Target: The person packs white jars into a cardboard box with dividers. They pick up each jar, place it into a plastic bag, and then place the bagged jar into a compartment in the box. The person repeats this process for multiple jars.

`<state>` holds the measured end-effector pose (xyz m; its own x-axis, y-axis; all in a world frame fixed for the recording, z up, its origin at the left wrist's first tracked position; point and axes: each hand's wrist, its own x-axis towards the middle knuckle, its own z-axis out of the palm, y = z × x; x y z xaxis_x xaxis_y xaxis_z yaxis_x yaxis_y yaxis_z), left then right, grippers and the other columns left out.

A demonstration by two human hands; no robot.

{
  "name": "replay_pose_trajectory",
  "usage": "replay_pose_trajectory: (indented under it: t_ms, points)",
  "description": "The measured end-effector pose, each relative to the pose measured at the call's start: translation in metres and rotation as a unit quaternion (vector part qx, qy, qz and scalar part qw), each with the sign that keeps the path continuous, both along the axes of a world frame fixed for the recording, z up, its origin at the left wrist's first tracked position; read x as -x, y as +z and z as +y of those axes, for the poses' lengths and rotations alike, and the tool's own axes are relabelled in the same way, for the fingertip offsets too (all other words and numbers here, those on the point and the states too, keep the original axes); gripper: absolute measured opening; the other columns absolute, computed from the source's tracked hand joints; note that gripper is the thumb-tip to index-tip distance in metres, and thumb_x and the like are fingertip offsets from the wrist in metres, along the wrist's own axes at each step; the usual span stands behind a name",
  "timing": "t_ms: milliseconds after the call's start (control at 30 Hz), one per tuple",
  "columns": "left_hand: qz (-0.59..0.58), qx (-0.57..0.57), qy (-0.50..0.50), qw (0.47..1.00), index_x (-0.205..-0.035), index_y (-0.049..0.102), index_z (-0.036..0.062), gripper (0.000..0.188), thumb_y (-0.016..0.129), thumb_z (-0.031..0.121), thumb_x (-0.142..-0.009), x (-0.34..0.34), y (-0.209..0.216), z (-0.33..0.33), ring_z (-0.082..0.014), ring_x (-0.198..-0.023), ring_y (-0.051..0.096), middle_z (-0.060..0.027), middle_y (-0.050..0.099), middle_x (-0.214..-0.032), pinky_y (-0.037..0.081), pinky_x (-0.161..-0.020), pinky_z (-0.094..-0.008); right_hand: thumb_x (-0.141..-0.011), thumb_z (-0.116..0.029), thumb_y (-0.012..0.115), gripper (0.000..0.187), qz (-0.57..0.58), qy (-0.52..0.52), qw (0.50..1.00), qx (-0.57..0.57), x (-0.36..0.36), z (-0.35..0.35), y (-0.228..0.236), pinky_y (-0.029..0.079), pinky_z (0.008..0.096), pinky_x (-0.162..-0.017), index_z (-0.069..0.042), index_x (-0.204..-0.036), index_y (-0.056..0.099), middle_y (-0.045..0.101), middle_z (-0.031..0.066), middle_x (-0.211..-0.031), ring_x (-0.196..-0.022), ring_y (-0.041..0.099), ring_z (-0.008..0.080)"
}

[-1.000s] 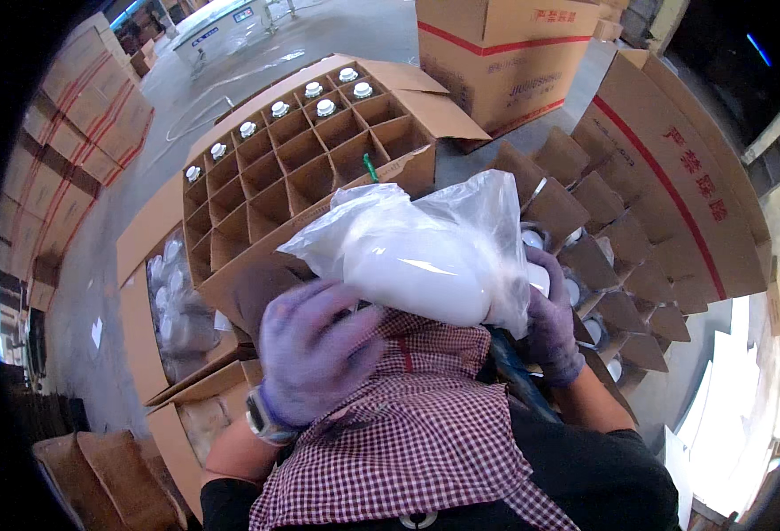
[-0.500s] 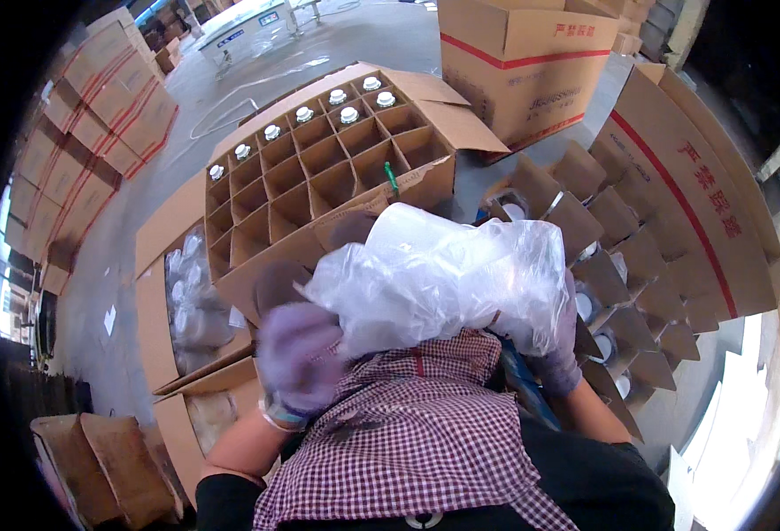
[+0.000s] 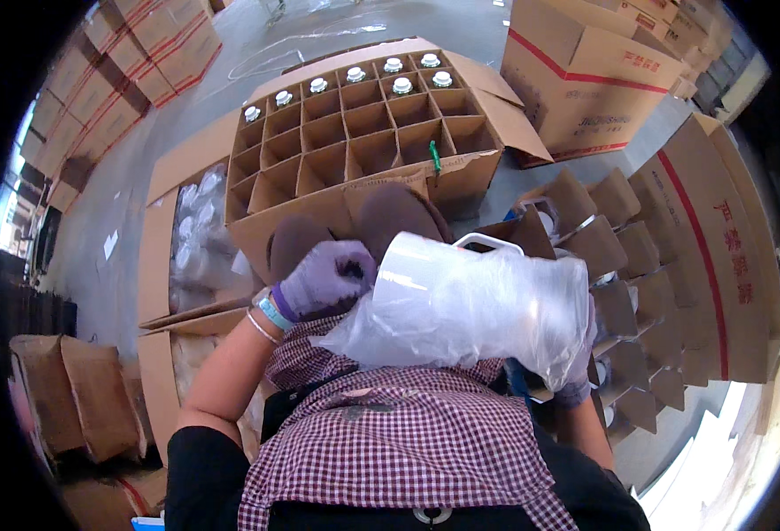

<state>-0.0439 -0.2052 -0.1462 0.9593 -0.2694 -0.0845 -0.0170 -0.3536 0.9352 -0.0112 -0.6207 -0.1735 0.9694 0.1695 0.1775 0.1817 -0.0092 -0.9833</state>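
Observation:
A white, smooth-sided pitcher [image 3: 399,274] with a loop handle [image 3: 489,241] lies on its side above my lap. Clear plastic wrap [image 3: 487,310] covers most of it, leaving the left end and part of the handle bare. My right hand [image 3: 576,372], in a light purple glove, grips its right end from behind, with most fingers hidden. My left hand [image 3: 328,279], gloved alike, is beside the bare end, its fingers curled closed. Whatever they may hold is too hard to make out. Some loose wrap hangs just below it.
Ahead stands a divided carton [image 3: 363,133] with white-capped bottles in its back cells and a green item [image 3: 434,157] on its near edge. Plastic-wrapped items fill an open box [image 3: 200,239] at left. Right are cardboard dividers [image 3: 638,257] and tall cartons [image 3: 576,80].
My left hand has moved up and its fingers show clearly. The wrap has slid off the pitcher's left end, baring white surface and the handle. The view has shifted.

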Motion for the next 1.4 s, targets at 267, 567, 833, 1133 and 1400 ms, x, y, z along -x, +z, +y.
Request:
replay_pose_trajectory:
  t_ms: [267,567,833,1133,1400]
  points:
    - [-0.112,0.112,0.068,0.985,-0.083,0.055,0.0063,0.018,0.072,0.001,-0.086,-0.006,0.012,-0.016,-0.0179,-0.109,0.063,-0.0126,0.058,-0.126,0.053,-0.095,-0.0315,-0.061,-0.030,0.093,0.068,-0.299,0.232,0.920,0.108,-0.024,-0.006,0.066,0.049,0.0482,-0.093,-0.010,-0.116,0.060,0.062,0.0181,-0.120,-0.114,0.060,0.0366]
    - [0.070,0.202,0.111,0.970,-0.134,0.059,0.0028,0.047,0.059,0.008,-0.088,-0.010,0.029,0.002,-0.0207,-0.117,0.059,-0.0092,0.059,-0.129,0.048,-0.104,-0.0337,-0.064,-0.028,0.087,0.053,-0.460,0.399,0.766,0.206,-0.032,0.044,0.131,0.057,0.0466,-0.093,-0.022,-0.114,0.070,0.062,0.0075,-0.124,-0.113,0.062,0.0347]
    - [0.048,0.206,-0.024,0.977,-0.134,0.061,0.0021,0.058,0.065,0.041,-0.092,0.014,0.070,-0.026,-0.0209,-0.124,0.057,-0.0116,0.060,-0.135,0.043,-0.109,-0.0377,-0.067,-0.030,0.089,0.064,-0.392,0.469,0.787,0.086,-0.043,0.085,0.134,0.053,0.0505,-0.096,-0.018,-0.125,0.066,0.058,0.0127,-0.128,-0.113,0.063,0.0371]
    - [0.090,0.159,0.222,0.958,-0.108,0.072,0.0010,0.030,0.067,0.028,-0.096,0.044,0.070,-0.035,-0.0098,-0.085,0.064,-0.0015,0.070,-0.093,0.051,-0.083,-0.0260,-0.053,-0.033,0.097,0.101,-0.226,0.459,0.854,0.094,-0.049,0.094,0.122,0.048,0.0440,-0.101,-0.003,-0.138,0.052,0.055,0.0181,-0.133,-0.123,0.056,0.0353]
    - [0.000,0.057,0.251,0.966,-0.121,0.067,0.0039,0.034,0.061,0.031,-0.102,0.007,0.053,0.021,-0.0261,-0.110,0.064,-0.0139,0.065,-0.120,0.049,-0.101,-0.0326,-0.058,-0.023,0.093,0.083,-0.286,0.484,0.808,0.176,-0.045,0.073,0.133,0.049,0.0497,-0.107,-0.015,-0.133,0.059,0.058,0.0149,-0.136,-0.124,0.059,0.0379]
